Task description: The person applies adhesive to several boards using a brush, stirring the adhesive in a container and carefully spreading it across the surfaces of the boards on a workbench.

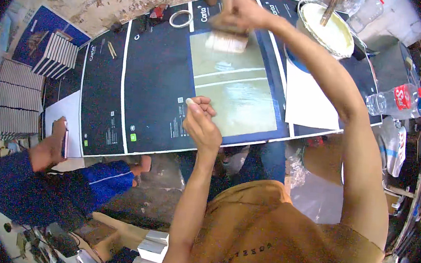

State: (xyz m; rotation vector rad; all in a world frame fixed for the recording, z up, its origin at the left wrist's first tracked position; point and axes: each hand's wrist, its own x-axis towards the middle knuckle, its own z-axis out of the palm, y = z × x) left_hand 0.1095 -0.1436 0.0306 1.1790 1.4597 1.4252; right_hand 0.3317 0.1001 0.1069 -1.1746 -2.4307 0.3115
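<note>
My right hand (247, 14) grips a wide brush (228, 38) by its handle, which has an orange end. The brush's pale bristles are smeared by motion over the far part of a blue-edged sheet (258, 134). Two pale beige panels (234, 96) lie on that sheet, with wet whitish streaks across them. My left hand (203, 125) hovers at the sheet's near left edge. Its fingers curl loosely inward, and nothing shows in them.
Right of the sheet stand a bucket of cream-coloured paste (326, 30) with a stick, white paper (312, 103) and a plastic bottle (393, 101). A tape roll (181, 19) lies farther back. At left are stacked books (18, 100) and a co-worker's hand (57, 139) on a white-edged piece.
</note>
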